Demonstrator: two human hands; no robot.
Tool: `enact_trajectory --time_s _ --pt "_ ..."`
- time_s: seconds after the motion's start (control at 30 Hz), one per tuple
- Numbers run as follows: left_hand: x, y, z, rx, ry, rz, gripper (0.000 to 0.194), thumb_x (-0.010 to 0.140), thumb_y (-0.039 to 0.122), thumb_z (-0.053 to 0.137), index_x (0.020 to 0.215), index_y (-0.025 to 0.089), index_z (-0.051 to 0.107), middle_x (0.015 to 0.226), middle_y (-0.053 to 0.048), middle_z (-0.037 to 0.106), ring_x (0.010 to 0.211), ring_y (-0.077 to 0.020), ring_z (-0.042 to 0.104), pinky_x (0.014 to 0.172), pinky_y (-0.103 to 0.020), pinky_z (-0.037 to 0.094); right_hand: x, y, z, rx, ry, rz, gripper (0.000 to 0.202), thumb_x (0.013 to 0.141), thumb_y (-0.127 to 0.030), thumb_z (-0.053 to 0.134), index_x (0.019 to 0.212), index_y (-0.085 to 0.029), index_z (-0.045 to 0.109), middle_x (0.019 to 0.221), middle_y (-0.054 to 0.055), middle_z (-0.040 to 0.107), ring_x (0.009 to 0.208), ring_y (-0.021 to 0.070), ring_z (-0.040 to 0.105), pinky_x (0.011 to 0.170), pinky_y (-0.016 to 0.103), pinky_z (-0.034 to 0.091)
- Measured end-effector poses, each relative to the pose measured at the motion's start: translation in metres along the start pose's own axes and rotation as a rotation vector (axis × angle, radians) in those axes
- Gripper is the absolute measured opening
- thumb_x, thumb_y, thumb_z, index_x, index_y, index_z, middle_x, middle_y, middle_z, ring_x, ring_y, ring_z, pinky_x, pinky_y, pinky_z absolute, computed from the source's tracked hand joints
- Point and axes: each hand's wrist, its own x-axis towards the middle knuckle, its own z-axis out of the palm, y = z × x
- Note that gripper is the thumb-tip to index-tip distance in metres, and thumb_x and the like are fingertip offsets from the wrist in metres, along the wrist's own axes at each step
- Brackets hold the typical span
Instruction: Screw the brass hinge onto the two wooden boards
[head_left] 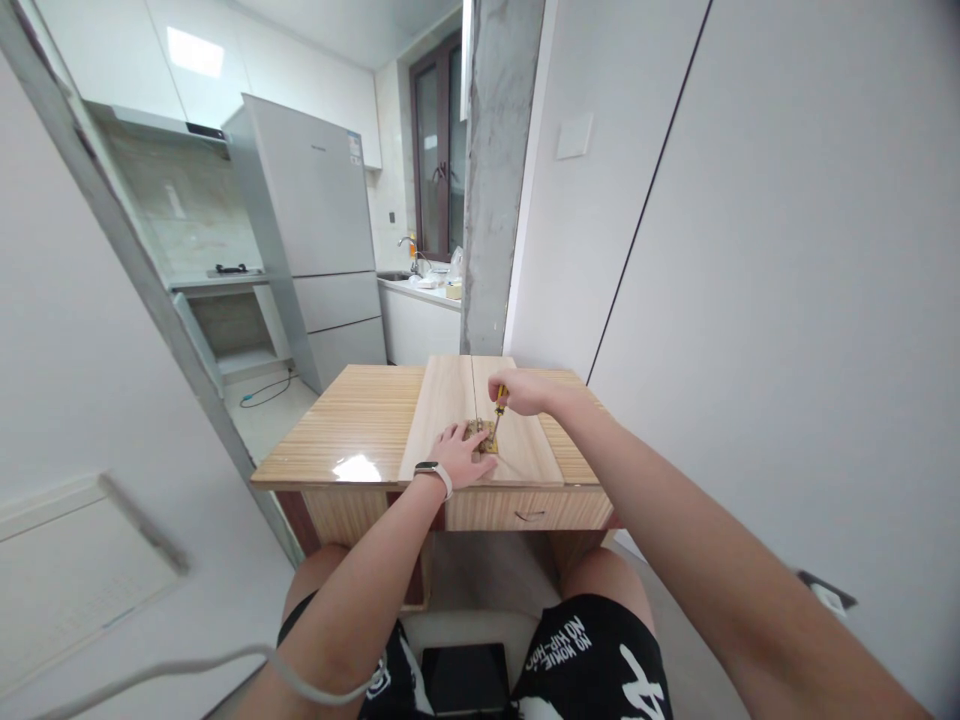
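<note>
My right hand (517, 391) is closed around the handle of a screwdriver (501, 402), yellow and dark, held nearly upright. Its shaft points down to the right part of a brass-coloured hinge (491, 441), where the tip seems to touch. Spread fingers of my left hand (463, 457) lie flat over the hinge's left and lower parts, hiding some of it. Under the hinge are two pale wooden boards (442, 400), side by side with a thin dark seam between them. Any screw at the tip is too small to make out.
The boards rest on a striped wooden desk (330, 420) with a drawer (529, 514) below its front edge. My knees are under it. A white wall (750, 250) stands close on the right. Beyond the desk are a refrigerator (315, 190) and a kitchen counter (420, 290).
</note>
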Motion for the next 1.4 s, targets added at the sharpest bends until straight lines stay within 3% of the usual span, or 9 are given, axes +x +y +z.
enact_trajectory --time_s 0.3,0.43,0.6,0.7,0.87,1.0,1.13,1.23,1.4 --pt "0.000 0.001 0.001 -0.072 0.017 -0.010 0.063 0.084 0.070 0.060 0.139 0.040 0.059 0.156 -0.008 0.042 0.142 -0.0393 0.033 0.116 -0.059 0.028 0.008 -0.009 0.008 -0.178 0.082 0.011 0.023 0.100 -0.035 0.054 0.106 -0.020 0.070 0.109 0.012 0.072 0.093 0.0205 0.066 0.073 0.027 0.041" --pt "-0.001 0.001 0.000 -0.078 0.024 -0.005 0.062 0.084 0.071 0.060 0.138 0.039 0.060 0.156 -0.008 0.042 0.141 -0.0404 0.033 0.115 -0.060 0.028 0.008 -0.009 0.009 -0.136 0.058 -0.029 0.016 0.095 -0.022 0.059 0.106 -0.018 0.069 0.118 0.012 0.068 0.090 0.0171 0.065 0.072 0.025 0.041" --pt "-0.001 -0.001 0.001 -0.066 0.024 0.000 0.063 0.085 0.072 0.058 0.139 0.041 0.059 0.155 -0.008 0.042 0.142 -0.0396 0.034 0.114 -0.060 0.028 0.009 -0.012 0.004 -0.098 -0.001 -0.064 0.014 0.086 -0.009 0.063 0.095 -0.018 0.070 0.098 0.005 0.074 0.086 0.0159 0.065 0.065 0.023 0.038" --pt "0.000 -0.001 0.001 -0.060 0.024 0.002 0.063 0.085 0.073 0.056 0.139 0.041 0.058 0.156 -0.008 0.041 0.142 -0.0392 0.034 0.115 -0.059 0.028 0.008 -0.013 0.004 -0.158 0.031 -0.029 0.007 0.092 -0.019 0.064 0.095 -0.018 0.071 0.098 0.007 0.075 0.084 0.0170 0.066 0.064 0.025 0.036" --pt "0.000 0.000 0.001 -0.056 0.016 0.002 0.063 0.085 0.072 0.056 0.140 0.041 0.058 0.156 -0.008 0.041 0.142 -0.0391 0.034 0.115 -0.059 0.028 0.004 -0.016 0.008 -0.241 0.093 -0.012 0.026 0.099 -0.041 0.058 0.098 -0.018 0.071 0.102 0.013 0.074 0.091 0.0215 0.067 0.070 0.027 0.039" --pt "-0.001 0.000 0.003 -0.055 0.034 0.003 0.062 0.085 0.070 0.057 0.139 0.040 0.058 0.155 -0.009 0.042 0.142 -0.0396 0.033 0.115 -0.059 0.027 0.002 -0.022 0.007 -0.198 0.054 -0.059 0.013 0.094 -0.027 0.064 0.103 -0.019 0.069 0.115 0.012 0.070 0.092 0.0193 0.066 0.068 0.026 0.039" --pt "-0.002 0.000 0.004 -0.042 0.052 0.014 0.060 0.086 0.068 0.058 0.139 0.039 0.059 0.154 -0.009 0.043 0.142 -0.0393 0.034 0.115 -0.058 0.029 0.002 -0.028 0.003 -0.129 0.003 -0.059 0.019 0.089 -0.014 0.065 0.108 -0.019 0.066 0.112 0.008 0.072 0.093 0.0170 0.065 0.067 0.024 0.038" --pt "-0.002 0.000 0.003 -0.045 0.050 0.021 0.059 0.087 0.068 0.057 0.139 0.039 0.058 0.154 -0.009 0.043 0.141 -0.0396 0.035 0.114 -0.059 0.029 0.005 -0.027 0.005 -0.157 0.039 -0.030 0.011 0.094 -0.024 0.065 0.104 -0.019 0.066 0.108 0.009 0.073 0.090 0.0178 0.065 0.066 0.025 0.037" --pt "-0.002 0.000 0.003 -0.064 0.049 0.015 0.059 0.086 0.069 0.058 0.138 0.040 0.059 0.154 -0.009 0.044 0.141 -0.0404 0.034 0.114 -0.059 0.028 0.010 -0.018 0.014 -0.221 0.095 0.002 0.024 0.099 -0.041 0.058 0.101 -0.019 0.066 0.105 0.012 0.073 0.091 0.0210 0.066 0.068 0.027 0.038"
